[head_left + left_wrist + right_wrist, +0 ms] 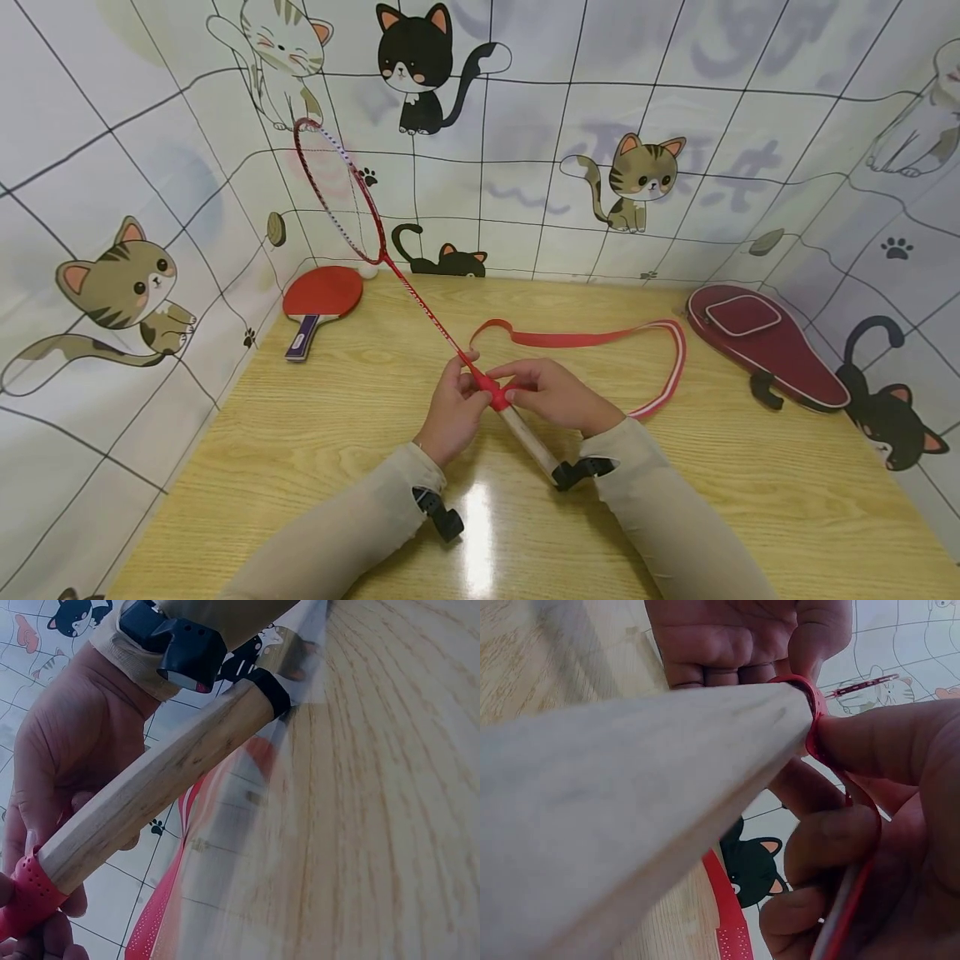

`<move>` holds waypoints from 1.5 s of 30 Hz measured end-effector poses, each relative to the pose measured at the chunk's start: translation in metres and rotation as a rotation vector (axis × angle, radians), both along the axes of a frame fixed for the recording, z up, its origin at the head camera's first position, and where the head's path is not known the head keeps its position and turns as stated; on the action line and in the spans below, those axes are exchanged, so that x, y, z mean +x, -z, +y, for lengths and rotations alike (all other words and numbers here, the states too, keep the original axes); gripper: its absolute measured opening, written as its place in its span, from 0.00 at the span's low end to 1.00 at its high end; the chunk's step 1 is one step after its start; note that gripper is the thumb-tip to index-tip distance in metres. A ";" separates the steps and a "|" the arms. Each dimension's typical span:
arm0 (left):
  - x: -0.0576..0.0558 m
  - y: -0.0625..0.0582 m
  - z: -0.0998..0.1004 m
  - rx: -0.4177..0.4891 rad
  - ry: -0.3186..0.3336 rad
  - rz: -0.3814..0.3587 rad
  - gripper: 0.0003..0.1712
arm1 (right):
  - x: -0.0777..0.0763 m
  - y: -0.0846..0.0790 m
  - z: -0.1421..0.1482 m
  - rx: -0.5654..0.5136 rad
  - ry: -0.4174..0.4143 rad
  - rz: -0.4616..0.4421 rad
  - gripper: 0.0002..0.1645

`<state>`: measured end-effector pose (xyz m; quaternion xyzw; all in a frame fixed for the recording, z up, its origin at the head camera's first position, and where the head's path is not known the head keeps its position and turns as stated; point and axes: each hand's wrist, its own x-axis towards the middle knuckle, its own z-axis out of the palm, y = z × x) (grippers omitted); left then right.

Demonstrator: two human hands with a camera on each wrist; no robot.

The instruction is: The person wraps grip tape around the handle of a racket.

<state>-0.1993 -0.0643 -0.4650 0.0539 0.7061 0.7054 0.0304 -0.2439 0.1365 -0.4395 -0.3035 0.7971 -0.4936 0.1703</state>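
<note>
You seem to be near the start of wrapping the racket [420,300]. Red tape [555,340] circles only the top of the handle [534,438], next to the shaft [435,319]; below it, bare wood runs down to the black cap [270,691]. By that, most of the handle is left to cover, and so is fixing the end. The rest of the tape loops loose toward the table's far right corner.

The racket slants between your hands, its head above the far left corner of the table [285,433], its handle toward the near edge. Your left hand [453,415] pinches it at the wrapped part; your right hand [553,393] grips the tape just where it leaves the handle.

As for writing, pale lettering runs along the shaft, too small to read. The paddle [324,292], near the far left corner, has a dark label [302,337] on its grip that you cannot make out either. You find no readable brand on the dark red case [765,343] by the table's right edge, and the tape shows only a white stripe and tiny holes.
</note>
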 end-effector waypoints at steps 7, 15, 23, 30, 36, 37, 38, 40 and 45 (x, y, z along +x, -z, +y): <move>-0.001 0.000 0.000 0.008 0.002 -0.001 0.35 | 0.001 0.000 -0.001 -0.031 0.005 0.002 0.23; -0.001 0.000 -0.001 -0.041 0.001 -0.034 0.36 | 0.002 0.001 -0.002 -0.037 0.029 0.039 0.22; -0.001 0.002 -0.003 -0.073 0.012 -0.045 0.38 | 0.001 0.002 -0.004 -0.020 0.023 0.079 0.21; -0.004 0.004 -0.002 -0.050 -0.005 -0.023 0.37 | -0.001 0.003 0.000 0.011 0.033 0.099 0.22; -0.003 0.001 -0.001 -0.056 -0.011 -0.011 0.37 | -0.002 0.003 0.004 -0.011 0.037 0.098 0.22; -0.003 0.000 -0.001 -0.057 -0.010 -0.009 0.37 | -0.002 0.003 0.004 -0.014 0.033 0.097 0.23; -0.003 0.000 -0.001 -0.057 -0.007 -0.006 0.37 | -0.002 0.003 0.004 -0.016 0.028 0.096 0.23; -0.003 0.000 -0.002 -0.054 0.000 0.001 0.37 | -0.002 0.002 0.003 -0.021 0.013 0.081 0.23; -0.003 0.000 -0.002 -0.022 0.010 0.011 0.37 | -0.001 0.001 0.003 -0.025 -0.017 -0.004 0.25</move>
